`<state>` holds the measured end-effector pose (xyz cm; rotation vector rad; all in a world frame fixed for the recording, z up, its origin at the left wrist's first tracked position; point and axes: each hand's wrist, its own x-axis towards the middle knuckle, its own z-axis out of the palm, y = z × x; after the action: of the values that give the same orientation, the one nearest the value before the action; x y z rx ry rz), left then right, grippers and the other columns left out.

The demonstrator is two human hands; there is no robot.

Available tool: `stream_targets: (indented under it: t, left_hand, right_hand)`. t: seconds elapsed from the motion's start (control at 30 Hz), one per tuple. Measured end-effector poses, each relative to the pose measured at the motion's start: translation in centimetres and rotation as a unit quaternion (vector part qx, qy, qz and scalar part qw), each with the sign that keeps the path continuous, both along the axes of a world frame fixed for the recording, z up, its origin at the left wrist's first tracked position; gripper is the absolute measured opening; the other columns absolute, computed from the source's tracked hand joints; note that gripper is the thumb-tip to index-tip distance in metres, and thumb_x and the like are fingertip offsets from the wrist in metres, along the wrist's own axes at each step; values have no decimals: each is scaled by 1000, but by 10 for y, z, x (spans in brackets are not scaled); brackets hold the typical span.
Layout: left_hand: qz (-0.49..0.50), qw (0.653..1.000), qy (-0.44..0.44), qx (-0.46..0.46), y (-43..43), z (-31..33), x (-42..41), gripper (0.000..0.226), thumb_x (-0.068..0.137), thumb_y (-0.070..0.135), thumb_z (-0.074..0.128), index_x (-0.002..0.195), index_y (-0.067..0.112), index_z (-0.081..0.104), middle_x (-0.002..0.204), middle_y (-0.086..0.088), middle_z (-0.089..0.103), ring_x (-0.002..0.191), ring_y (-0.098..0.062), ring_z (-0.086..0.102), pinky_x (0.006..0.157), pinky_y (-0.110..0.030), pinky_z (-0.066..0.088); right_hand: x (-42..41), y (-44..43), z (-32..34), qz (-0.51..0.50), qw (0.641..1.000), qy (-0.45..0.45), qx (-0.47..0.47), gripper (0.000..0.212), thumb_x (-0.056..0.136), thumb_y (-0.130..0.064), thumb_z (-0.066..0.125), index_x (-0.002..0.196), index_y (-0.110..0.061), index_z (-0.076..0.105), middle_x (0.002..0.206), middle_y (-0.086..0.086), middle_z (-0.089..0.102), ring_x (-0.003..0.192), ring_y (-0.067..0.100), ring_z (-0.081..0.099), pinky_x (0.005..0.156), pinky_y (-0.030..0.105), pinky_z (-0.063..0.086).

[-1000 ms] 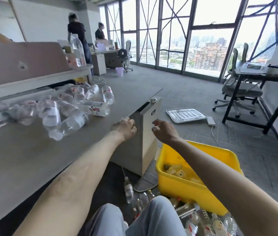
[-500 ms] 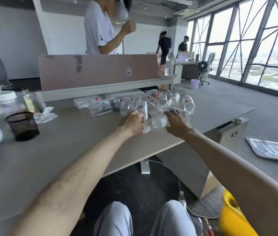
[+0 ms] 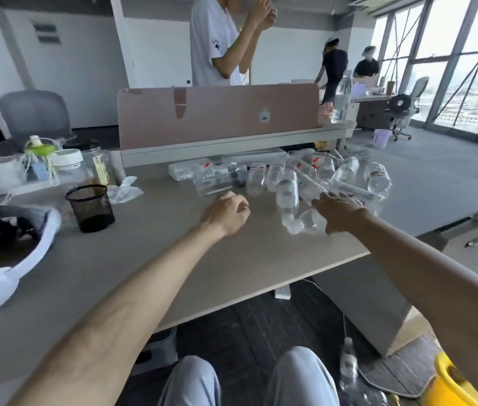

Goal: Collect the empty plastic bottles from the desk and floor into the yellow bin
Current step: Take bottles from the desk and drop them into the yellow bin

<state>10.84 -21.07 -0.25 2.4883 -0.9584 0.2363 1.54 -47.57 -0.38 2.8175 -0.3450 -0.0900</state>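
Observation:
Several empty clear plastic bottles (image 3: 320,174) lie in a heap on the grey desk (image 3: 150,259), right of centre. My right hand (image 3: 339,212) rests at the near edge of the heap, curled around one crumpled clear bottle (image 3: 302,222) lying on the desk. My left hand (image 3: 227,212) hovers just left of the heap, fingers loosely curled, with nothing in it. One corner of the yellow bin (image 3: 451,388) shows on the floor at the bottom right, partly hidden by my right arm. Another bottle (image 3: 349,364) stands on the floor beside my knee.
A black mesh cup (image 3: 91,208), crumpled tissue (image 3: 125,190) and jars (image 3: 67,165) stand left of my hands. A white headset-like object (image 3: 3,259) lies at the near left. A pink divider (image 3: 217,115) backs the desk; a person stands behind it. A drawer cabinet (image 3: 364,303) sits under the desk's right end.
My left hand has drawn back to the left, off the heap, and is empty. My right hand stays at the heap's near edge on a bottle. The view has turned left.

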Motion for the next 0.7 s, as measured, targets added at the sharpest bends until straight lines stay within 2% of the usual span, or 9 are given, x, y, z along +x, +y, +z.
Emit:
stream_targets:
  t: [0.13,0.23,0.3,0.37,0.43,0.5,0.57,0.6,0.7]
  left_hand:
    - [-8,998,10,56,-30,-4,7,33,96,33,45,122,19,59,135,-3,51,122,-24,51,94,-34,43]
    - [5,995,36,88,-61,-6,15,46,95,43,45,133,17,49,143,-4,44,125,-25,49,94,-35,42]
    - [31,991,103,85,-87,-6,22,72,91,57,45,146,12,33,152,-9,35,134,-28,42,103,-41,41]
    - [40,979,190,66,-114,-3,26,95,89,64,47,155,7,8,160,-15,18,144,-32,27,112,-42,30]
    - [51,964,259,33,-137,-4,30,106,89,62,52,153,5,-10,162,-17,8,147,-33,18,116,-40,22]
    - [74,949,306,-15,-159,-9,36,113,86,60,58,152,7,-16,162,-18,8,146,-37,20,118,-44,24]
    - [100,935,335,-64,-176,-19,44,119,82,56,65,151,9,-19,161,-18,11,143,-39,25,115,-47,28]
    - [114,932,337,-76,-182,-25,47,122,81,54,68,150,9,-22,161,-19,11,143,-40,25,115,-47,28]
    - [110,943,294,-107,-190,-38,50,119,83,47,68,150,4,-20,160,-23,5,143,-43,22,116,-48,24]
  right_hand:
    - [-16,-11,1,-23,979,-102,174,91,66,-37,85,141,-16,36,131,10,40,118,31,48,90,37,45]
    - [-29,-13,7,-39,937,-227,261,77,71,-42,81,132,-14,45,121,5,49,108,27,49,81,30,37]
    - [-39,-15,11,-81,887,-294,347,59,73,-45,80,116,-16,53,105,0,58,94,23,55,74,30,39]
    - [-49,-19,15,-115,814,-341,457,45,75,-47,78,97,-16,54,83,-3,62,77,17,56,66,31,42]
    - [-63,-21,17,-126,753,-361,535,49,73,-53,76,99,-15,58,76,-4,69,77,17,62,74,34,50]
    - [-76,-26,13,-132,712,-378,577,43,73,-51,76,101,-21,63,76,-5,74,76,11,70,79,37,55]
    - [-87,-32,5,-133,695,-384,594,26,80,-43,74,96,-25,63,78,-6,74,72,5,70,76,32,55]
    - [-90,-36,-1,-140,690,-384,598,27,81,-43,74,97,-26,63,80,-6,74,76,8,70,78,33,56]
    - [-102,-45,-12,-168,664,-397,611,44,77,-48,75,108,-20,63,90,2,75,84,20,71,82,40,57]
